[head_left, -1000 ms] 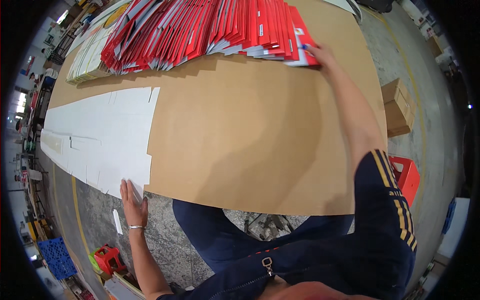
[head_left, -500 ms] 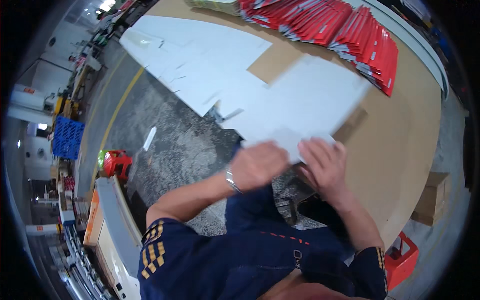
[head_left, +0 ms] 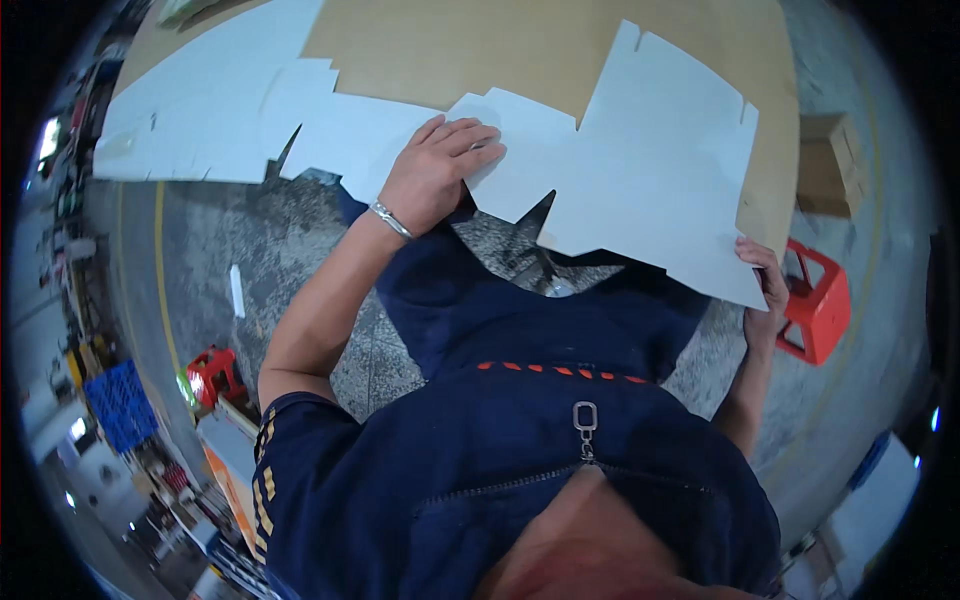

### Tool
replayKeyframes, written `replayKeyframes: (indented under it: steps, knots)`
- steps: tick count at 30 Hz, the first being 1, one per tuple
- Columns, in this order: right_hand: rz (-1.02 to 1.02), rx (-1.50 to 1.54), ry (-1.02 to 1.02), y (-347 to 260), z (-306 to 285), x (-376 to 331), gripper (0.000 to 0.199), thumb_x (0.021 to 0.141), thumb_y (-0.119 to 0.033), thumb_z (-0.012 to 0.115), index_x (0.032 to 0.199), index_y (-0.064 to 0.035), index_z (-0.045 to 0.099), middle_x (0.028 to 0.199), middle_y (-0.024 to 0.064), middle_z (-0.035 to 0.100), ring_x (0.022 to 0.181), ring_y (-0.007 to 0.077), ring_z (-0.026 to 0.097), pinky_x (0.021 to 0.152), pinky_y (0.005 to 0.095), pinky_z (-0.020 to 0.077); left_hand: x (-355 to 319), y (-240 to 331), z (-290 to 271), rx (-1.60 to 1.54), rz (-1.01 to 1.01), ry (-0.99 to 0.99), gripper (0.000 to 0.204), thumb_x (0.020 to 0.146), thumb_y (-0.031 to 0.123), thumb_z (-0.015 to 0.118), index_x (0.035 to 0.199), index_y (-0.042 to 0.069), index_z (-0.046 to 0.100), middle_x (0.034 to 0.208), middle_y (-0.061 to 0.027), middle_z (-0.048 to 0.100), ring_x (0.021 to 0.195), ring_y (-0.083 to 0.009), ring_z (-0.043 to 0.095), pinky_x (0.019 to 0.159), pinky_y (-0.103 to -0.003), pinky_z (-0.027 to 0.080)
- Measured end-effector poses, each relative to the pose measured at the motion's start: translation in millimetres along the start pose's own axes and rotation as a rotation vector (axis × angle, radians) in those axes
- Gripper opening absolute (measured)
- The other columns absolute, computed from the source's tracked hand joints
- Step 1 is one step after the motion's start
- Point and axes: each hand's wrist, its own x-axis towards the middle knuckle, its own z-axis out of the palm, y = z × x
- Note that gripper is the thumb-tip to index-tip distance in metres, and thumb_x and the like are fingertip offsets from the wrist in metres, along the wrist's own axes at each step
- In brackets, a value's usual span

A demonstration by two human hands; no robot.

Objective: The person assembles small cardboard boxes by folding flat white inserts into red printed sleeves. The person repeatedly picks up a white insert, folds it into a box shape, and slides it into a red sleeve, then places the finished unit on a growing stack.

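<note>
A large white die-cut cardboard sheet point(head_left: 660, 150) with slots and notched edges lies spread over the tabletop, its near edge jutting past the table toward me. My left hand point(head_left: 435, 170) rests palm down on the middle of the sheet, fingers extended and holding nothing. At the sheet's near right corner, my right hand point(head_left: 765, 270) grips the edge, fingertips on top; its thumb is hidden. A second white sheet section point(head_left: 210, 110) stretches to the far left; whether it is a separate piece I cannot tell.
The brown tabletop point(head_left: 440, 50) shows behind the sheet. To the right are a red plastic stool point(head_left: 818, 305) and a cardboard box point(head_left: 828, 165). On the left floor stand another red stool point(head_left: 212, 375) and a blue plastic pallet point(head_left: 122, 405); a white strip point(head_left: 237, 290) lies nearby.
My hands were close together at the sheet's near edge and are now far apart. The right moved outward to the right corner, the left settled flat. The red packets have left the view.
</note>
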Motion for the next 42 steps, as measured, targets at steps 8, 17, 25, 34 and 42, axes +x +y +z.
replayKeyframes:
  steps: [8, 17, 25, 34, 42]
  knots:
    - [-0.076, -0.808, 0.110, 2.0, 16.5, -54.2, 0.040, 0.075, 0.001, 0.062, 0.115, -0.0057, 0.063, 0.123, 0.0079, 0.063, 0.119, 0.0319, 0.053, 0.105, 0.0446, 0.0402, 38.6, 25.6, 61.9, -0.322, -0.142, 0.267, 0.032, 0.072, 0.008, 0.074, 0.104, 0.011, 0.072, 0.120, -0.0057, 0.066, 0.107, -0.0285, 0.057, 0.093, -0.041, 0.044]
    - [0.214, -0.418, 0.297, -5.8, 30.1, -61.6, 0.067, 0.079, -0.015, 0.072, 0.139, 0.0007, 0.047, 0.115, 0.0091, 0.067, 0.116, 0.0278, 0.052, 0.105, 0.0425, 0.0362, 46.8, 60.5, 57.9, -0.446, 0.324, -0.089, 0.052, 0.075, 0.006, 0.067, 0.126, 0.009, 0.060, 0.141, -0.0099, 0.053, 0.138, -0.0306, 0.041, 0.115, -0.051, 0.027]
    - [0.527, -0.438, 0.563, 5.3, 47.9, -26.2, 0.072, 0.082, -0.014, 0.076, 0.139, 0.0091, 0.039, 0.085, 0.0044, 0.064, 0.084, 0.0127, 0.059, 0.090, 0.0283, 0.0442, 72.8, 98.4, 86.9, -0.426, -0.020, 0.250, 0.037, 0.088, 0.021, 0.063, 0.124, 0.009, 0.063, 0.133, -0.0068, 0.059, 0.133, -0.0327, 0.044, 0.114, -0.056, 0.019]
    - [0.669, 0.549, 0.602, -13.5, 128.2, -57.0, 0.058, 0.094, -0.023, 0.066, 0.139, 0.0029, 0.039, 0.123, 0.0095, 0.056, 0.100, 0.0139, 0.055, 0.085, 0.0272, 0.0470, 83.2, 120.7, 96.5, -0.050, 0.128, 0.005, 0.073, 0.082, 0.037, 0.068, 0.142, 0.004, 0.041, 0.153, -0.0112, 0.035, 0.144, -0.0327, 0.026, 0.109, -0.071, 0.012]
    - [0.522, 0.536, 0.640, -4.1, 138.7, -23.7, 0.021, 0.100, -0.018, 0.055, 0.105, 0.0004, 0.064, 0.087, 0.0075, 0.068, 0.074, 0.0130, 0.064, 0.066, 0.0273, 0.0526, 84.1, 150.3, 95.2, -0.134, 0.268, -0.143, 0.107, 0.066, 0.045, 0.081, 0.149, 0.002, 0.028, 0.159, -0.0140, 0.020, 0.148, -0.0344, 0.016, 0.113, -0.065, 0.010]
